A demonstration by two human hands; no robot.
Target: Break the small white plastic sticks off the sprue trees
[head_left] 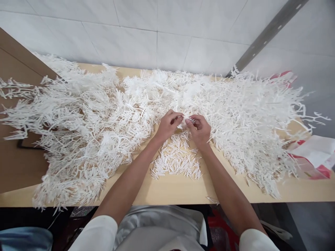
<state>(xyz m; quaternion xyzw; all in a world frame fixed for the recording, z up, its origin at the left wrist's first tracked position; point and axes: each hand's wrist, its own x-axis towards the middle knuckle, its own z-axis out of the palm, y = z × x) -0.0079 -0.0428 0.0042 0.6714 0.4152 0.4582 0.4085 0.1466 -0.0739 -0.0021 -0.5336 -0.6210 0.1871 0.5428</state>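
My left hand (170,124) and my right hand (199,129) meet over the middle of the table, thumbs and fingers pinched. Between them is a small white plastic piece (184,122), partly covered by the fingers; it resembles the branched white pieces around it. My right fingers also close on several thin white slivers. Below the hands lies a loose pile of short white plastic sticks (176,164). Large heaps of white branched plastic pieces spread out on the left (104,115) and on the right (248,122).
A cardboard box (18,164) stands at the left end of the table (170,193). Red and white plastic bags (314,157) lie at the right end. Behind the heaps rises a tiled wall (136,42) with a grey metal post (264,38).
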